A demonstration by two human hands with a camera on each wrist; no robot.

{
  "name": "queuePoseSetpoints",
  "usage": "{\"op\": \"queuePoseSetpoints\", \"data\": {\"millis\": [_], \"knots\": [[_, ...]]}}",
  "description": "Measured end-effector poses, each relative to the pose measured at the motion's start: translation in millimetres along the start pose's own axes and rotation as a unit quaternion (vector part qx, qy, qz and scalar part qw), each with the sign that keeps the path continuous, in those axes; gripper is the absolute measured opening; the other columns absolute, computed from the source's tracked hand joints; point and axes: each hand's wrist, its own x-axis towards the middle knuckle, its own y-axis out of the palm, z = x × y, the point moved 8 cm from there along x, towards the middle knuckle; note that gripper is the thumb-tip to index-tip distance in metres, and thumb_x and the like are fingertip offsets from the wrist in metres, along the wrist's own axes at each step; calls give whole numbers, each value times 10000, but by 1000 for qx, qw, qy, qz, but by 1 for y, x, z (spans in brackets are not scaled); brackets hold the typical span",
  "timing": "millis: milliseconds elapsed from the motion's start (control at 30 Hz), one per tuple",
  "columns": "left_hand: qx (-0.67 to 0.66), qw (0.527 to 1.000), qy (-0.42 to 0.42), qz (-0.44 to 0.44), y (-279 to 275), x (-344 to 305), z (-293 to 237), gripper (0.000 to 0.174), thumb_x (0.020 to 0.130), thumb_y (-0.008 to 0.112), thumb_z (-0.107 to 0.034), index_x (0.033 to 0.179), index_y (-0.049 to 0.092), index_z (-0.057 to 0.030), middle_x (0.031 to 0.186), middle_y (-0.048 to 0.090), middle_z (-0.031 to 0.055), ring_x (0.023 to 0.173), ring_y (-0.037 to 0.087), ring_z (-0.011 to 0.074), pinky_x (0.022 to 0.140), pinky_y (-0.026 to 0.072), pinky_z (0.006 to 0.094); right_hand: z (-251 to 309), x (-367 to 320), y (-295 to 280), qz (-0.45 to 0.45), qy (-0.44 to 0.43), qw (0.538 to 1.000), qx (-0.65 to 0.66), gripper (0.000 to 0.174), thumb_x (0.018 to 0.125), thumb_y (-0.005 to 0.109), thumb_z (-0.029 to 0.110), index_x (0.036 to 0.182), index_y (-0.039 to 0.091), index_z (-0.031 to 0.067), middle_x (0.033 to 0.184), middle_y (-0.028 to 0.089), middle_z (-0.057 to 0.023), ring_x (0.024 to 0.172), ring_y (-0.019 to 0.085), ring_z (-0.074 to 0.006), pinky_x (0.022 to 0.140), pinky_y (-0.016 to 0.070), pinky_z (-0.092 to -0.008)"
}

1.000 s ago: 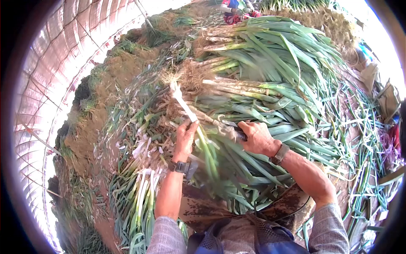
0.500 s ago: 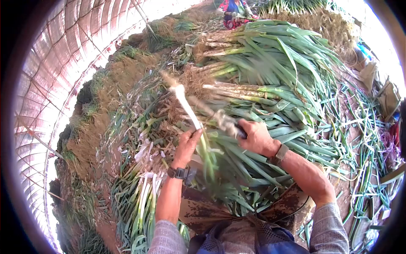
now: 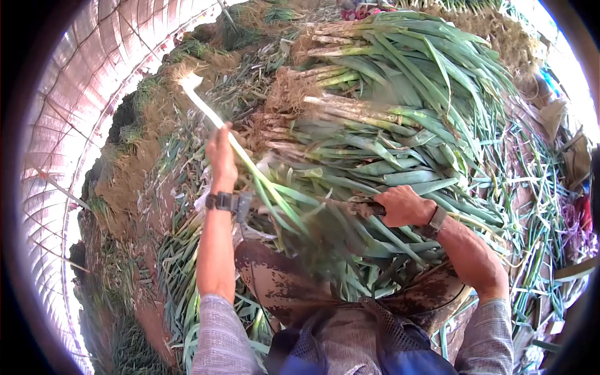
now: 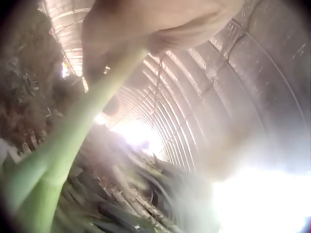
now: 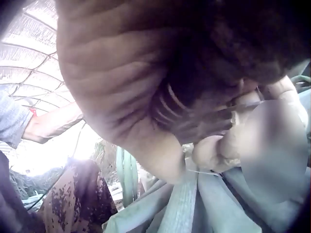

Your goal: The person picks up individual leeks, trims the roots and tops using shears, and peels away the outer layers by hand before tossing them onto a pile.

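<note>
My left hand (image 3: 221,156) grips a leek (image 3: 203,106) around its pale shaft, out to the left of the pile. The root end points up and away, and the green leaves trail down toward my knees. In the left wrist view, the leek's green stem (image 4: 77,126) runs down from the fingers. My right hand (image 3: 406,206) curls round a dark-handled, brown, dirt-coated tool (image 3: 350,207) that points left, low over the leaves. Its exact kind cannot be told. Right beneath that hand lie green leek leaves (image 5: 182,204).
A large pile of unpeeled leeks (image 3: 400,119) lies ahead, roots to the left. Cleaned leeks (image 3: 187,269) lie by my left side. Peelings (image 3: 256,81) and loose leaves (image 3: 525,219) litter the ground. A curved, ribbed tunnel wall (image 3: 81,125) rises at left.
My left hand has carried the leek up and to the left, away from the tool. My right hand has shifted slightly right and down, still gripping the tool.
</note>
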Motion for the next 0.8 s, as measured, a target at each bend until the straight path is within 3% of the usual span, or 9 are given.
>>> {"op": "queuePoseSetpoints", "data": {"millis": [100,167,233,300,433,567,667,700,800], "knots": [[2,996,77,-47,-18,0,-50,225,1000,543,-303,1010,617,-90,656,526,-33,441,456,42,352,391,190,-2,-2,-1,-14,14,1000,-9,307,706,606,202,950,691,34,934,693,-183,927,661,-357,808,510,-454],[213,951,192,-118,-52,27,-81,240,1014,509,-308,933,616,-109,628,464,-58,488,417,39,415,326,229,-11,-1,7,-8,36,999,-17,314,702,600,190,952,690,23,955,691,-183,947,658,-358,834,508,-453],[371,883,258,-126,-64,22,-131,291,1019,492,-347,1047,654,-107,620,440,-61,500,390,49,447,340,233,-12,-2,8,-1,36,999,-13,313,700,598,187,950,691,23,953,692,-184,946,658,-360,833,509,-450],[506,835,157,-148,-102,39,-148,334,1024,477,-359,1150,658,-108,647,487,-33,527,432,52,457,361,237,-17,0,15,-8,35,999,-10,307,693,596,179,944,696,33,950,693,-184,950,657,-362,836,510,-447],[693,669,257,-82,-213,57,-147,328,991,515,-298,1145,643,-39,895,688,181,753,663,369,642,507,471,-20,2,21,75,69,995,13,383,734,609,243,1065,666,60,1039,666,-204,1033,613,-383,894,468,-491],[804,590,0,69,-297,20,-60,326,913,573,-278,1097,673,-28,1018,673,263,968,647,425,819,509,487,-16,-2,4,-73,29,997,23,251,716,596,201,882,693,39,855,694,-178,855,663,-407,772,528,-484],[668,734,24,117,-298,2,43,334,850,634,-277,1029,700,-3,894,687,247,870,686,374,777,515,444,-27,10,-2,-71,94,991,67,251,714,592,196,872,681,23,844,684,-201,854,655,-421,781,523,-500],[589,793,-9,157,-243,-19,45,320,863,615,-254,997,707,22,867,708,215,835,697,312,761,518,418,-26,14,-4,-67,100,991,55,258,716,591,209,866,677,16,844,680,-220,851,654,-425,783,521,-508],[352,891,-232,169,-162,-38,120,339,986,541,-260,1167,634,11,996,719,131,873,701,213,719,559,332,-11,20,14,-2,63,998,27,275,717,598,227,869,678,13,865,682,-225,856,654,-425,784,521,-504]]}}
